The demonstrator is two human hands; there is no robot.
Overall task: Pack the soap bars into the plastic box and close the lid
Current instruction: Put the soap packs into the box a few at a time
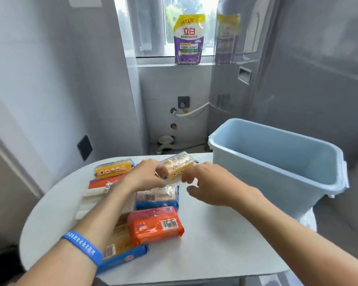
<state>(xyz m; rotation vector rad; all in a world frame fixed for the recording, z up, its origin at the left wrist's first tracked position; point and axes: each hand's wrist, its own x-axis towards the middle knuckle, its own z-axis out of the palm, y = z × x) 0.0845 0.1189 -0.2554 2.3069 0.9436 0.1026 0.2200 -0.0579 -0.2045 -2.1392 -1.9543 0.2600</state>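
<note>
Left hand (145,174) pinches a yellow soap bar (179,165) at frame center, lifted off the white desk (215,234). Right hand (211,182) sits just right of the bar, fingers loosely curled, clamped on nothing. Other wrapped bars lie below and left: orange soap pack (155,225), blue-wrapped bar (156,198). Light blue plastic box (277,162) stands open at right, nothing visible inside.

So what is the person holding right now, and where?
A yellow soap pack, its near end gripped by the left hand; the right hand touches it, fingers open.
</note>
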